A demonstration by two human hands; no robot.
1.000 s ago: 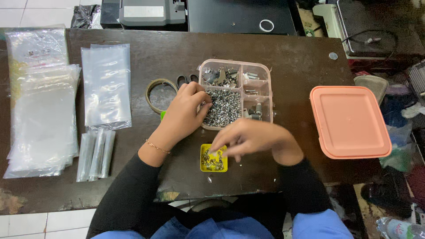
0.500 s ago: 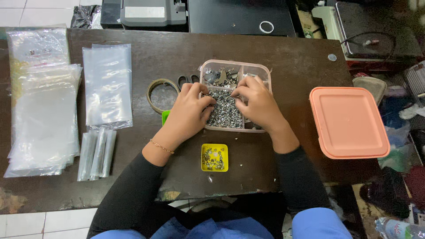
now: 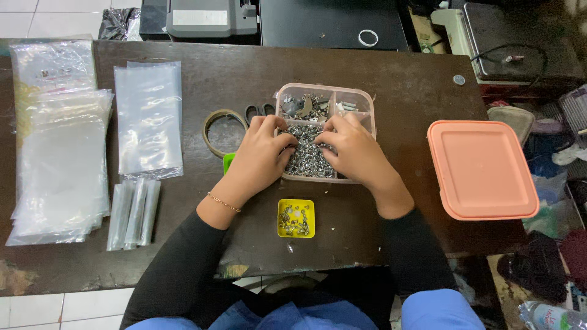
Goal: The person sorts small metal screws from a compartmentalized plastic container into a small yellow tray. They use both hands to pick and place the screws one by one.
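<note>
Right hand (image 3: 356,153) shifted slightly lower, left hand (image 3: 260,156) unmoved, both grips curled, fingertips pinching into silver screws (image 3: 310,157), divided box (image 3: 357,95)

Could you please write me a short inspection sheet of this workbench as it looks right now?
Surface: dark wooden table, worn and scuffed.
Job's things: clear compartment box of small metal parts; yellow tray holding a few parts.
Clutter: clear plastic bags, tape roll, salmon lid.
Hands: left hand and right hand both in the box's largest compartment, fingers on the parts; grasp cannot be told.
Cables: black cable by a device at the upper right.
Surroundings: tiled floor, grey machine behind the table.
</note>
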